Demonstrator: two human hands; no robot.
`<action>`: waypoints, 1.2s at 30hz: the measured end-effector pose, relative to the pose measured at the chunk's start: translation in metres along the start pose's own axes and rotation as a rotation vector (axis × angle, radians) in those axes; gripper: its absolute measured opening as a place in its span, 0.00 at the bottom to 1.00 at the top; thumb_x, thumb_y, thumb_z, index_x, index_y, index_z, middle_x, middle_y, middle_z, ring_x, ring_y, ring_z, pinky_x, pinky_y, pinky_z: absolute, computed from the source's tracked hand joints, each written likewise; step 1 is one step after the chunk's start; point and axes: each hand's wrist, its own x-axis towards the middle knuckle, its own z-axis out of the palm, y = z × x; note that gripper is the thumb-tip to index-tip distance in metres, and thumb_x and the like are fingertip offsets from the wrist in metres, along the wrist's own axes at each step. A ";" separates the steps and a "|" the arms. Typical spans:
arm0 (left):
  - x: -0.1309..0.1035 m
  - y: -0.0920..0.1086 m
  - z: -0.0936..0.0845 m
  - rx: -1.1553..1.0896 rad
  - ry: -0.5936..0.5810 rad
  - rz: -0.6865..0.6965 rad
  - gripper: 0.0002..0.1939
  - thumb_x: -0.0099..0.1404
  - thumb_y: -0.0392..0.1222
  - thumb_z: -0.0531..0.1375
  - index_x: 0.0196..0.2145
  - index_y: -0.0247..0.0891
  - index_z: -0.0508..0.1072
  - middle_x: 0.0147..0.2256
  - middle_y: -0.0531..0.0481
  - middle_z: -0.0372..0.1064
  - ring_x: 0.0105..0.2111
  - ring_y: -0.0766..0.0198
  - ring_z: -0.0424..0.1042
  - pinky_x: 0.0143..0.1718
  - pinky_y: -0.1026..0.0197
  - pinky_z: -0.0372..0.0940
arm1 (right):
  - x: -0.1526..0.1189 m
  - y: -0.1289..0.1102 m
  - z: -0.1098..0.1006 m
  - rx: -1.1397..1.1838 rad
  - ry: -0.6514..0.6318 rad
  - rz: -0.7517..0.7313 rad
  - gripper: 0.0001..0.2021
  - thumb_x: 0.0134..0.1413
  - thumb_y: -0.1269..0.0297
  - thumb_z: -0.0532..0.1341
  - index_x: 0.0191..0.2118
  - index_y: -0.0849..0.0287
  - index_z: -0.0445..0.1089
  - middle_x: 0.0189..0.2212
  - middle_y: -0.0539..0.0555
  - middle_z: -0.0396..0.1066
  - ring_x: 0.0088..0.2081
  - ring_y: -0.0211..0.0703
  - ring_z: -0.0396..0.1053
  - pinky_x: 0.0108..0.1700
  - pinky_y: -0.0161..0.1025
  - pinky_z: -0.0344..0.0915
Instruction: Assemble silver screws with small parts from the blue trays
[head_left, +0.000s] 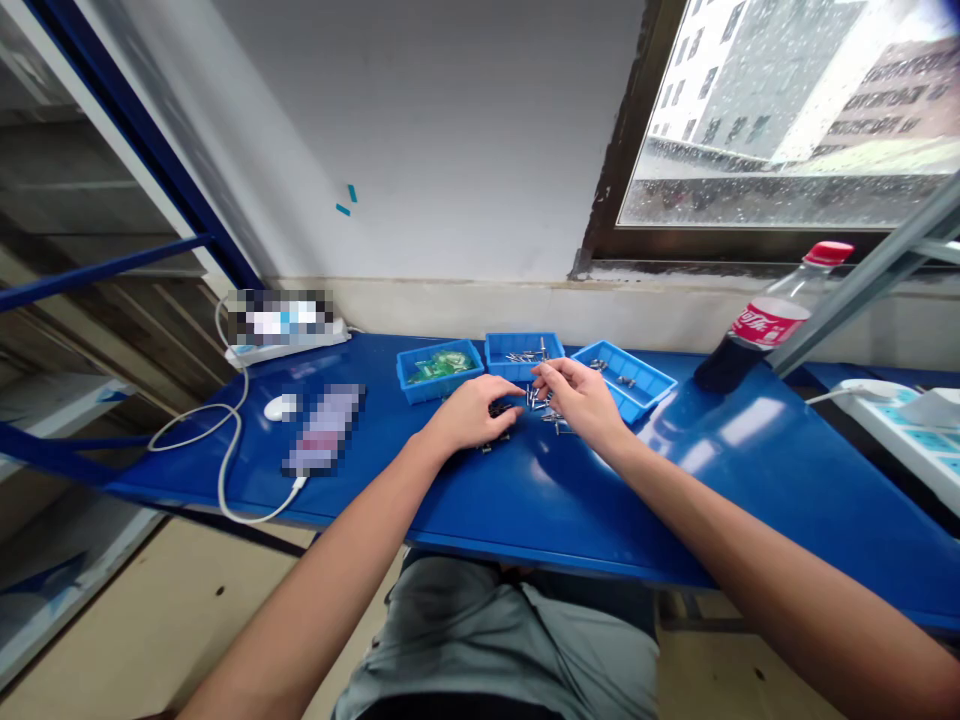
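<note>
On the blue table (517, 510), loose silver screws (551, 425) lie in a heap between my hands. My left hand (474, 412) rests palm down at the heap's left side, thumb and fingers apart, over some small dark pieces (496, 408). Above the silver screws is my right hand (581, 400), thumb and index finger pinched together; what they hold is too small to make out. Behind the hands stand three blue trays: the left tray (442, 390) with green pieces, the middle tray (499, 372) with long screws, the right tray (651, 398) with a few short screws.
A cola bottle (772, 325) leans in view at the right, near a metal post (862, 270). Further right is a white power strip (900, 430). To the left lie a blurred phone (326, 430), its white cable (229, 490) and a white mouse (280, 408).
</note>
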 end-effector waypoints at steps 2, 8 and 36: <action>0.000 -0.002 0.002 0.014 -0.037 0.030 0.17 0.66 0.42 0.66 0.53 0.42 0.81 0.52 0.42 0.79 0.51 0.49 0.77 0.57 0.47 0.70 | 0.004 0.001 -0.003 0.000 -0.007 0.021 0.21 0.64 0.42 0.62 0.41 0.57 0.78 0.32 0.56 0.79 0.28 0.43 0.73 0.26 0.37 0.65; 0.000 -0.007 0.004 0.030 -0.070 0.012 0.14 0.68 0.41 0.64 0.50 0.42 0.82 0.49 0.43 0.81 0.48 0.52 0.79 0.53 0.51 0.71 | 0.004 0.006 -0.007 -0.364 -0.002 -0.144 0.15 0.68 0.51 0.61 0.39 0.56 0.79 0.31 0.55 0.79 0.33 0.49 0.76 0.38 0.45 0.72; 0.000 -0.003 0.000 0.070 0.035 -0.110 0.13 0.72 0.39 0.60 0.50 0.39 0.81 0.47 0.46 0.81 0.47 0.55 0.80 0.50 0.55 0.72 | -0.006 0.013 0.008 -0.728 -0.128 -0.459 0.13 0.63 0.78 0.56 0.47 0.58 0.73 0.45 0.59 0.74 0.47 0.51 0.72 0.50 0.44 0.70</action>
